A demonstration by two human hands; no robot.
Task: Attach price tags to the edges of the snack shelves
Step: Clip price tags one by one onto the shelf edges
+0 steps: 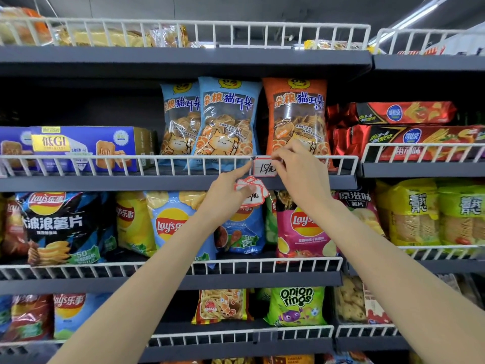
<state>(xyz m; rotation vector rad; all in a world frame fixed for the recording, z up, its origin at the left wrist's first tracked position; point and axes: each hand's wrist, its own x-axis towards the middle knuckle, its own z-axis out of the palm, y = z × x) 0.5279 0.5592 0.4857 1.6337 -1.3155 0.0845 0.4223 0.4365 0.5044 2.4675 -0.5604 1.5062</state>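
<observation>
Right hand (294, 166) up at the white wire shelf rail (183, 164), fingertips pinching the right edge of a white, red-bordered price tag (265, 168) marked 15. Tag sitting flat against the rail, just below the orange cat-ear snack bag (296, 114). Left hand (231, 195) gripping a fanned stack of spare red-edged tags (252, 189), index finger stretched out, touching the tag's left edge.

White price tag (265, 168) edged in red is showing black handwriting; white wire rail (157, 165) is fronting dark grey shelves (131, 183), blue bags (227, 119) flanking an orange bag (296, 116).
</observation>
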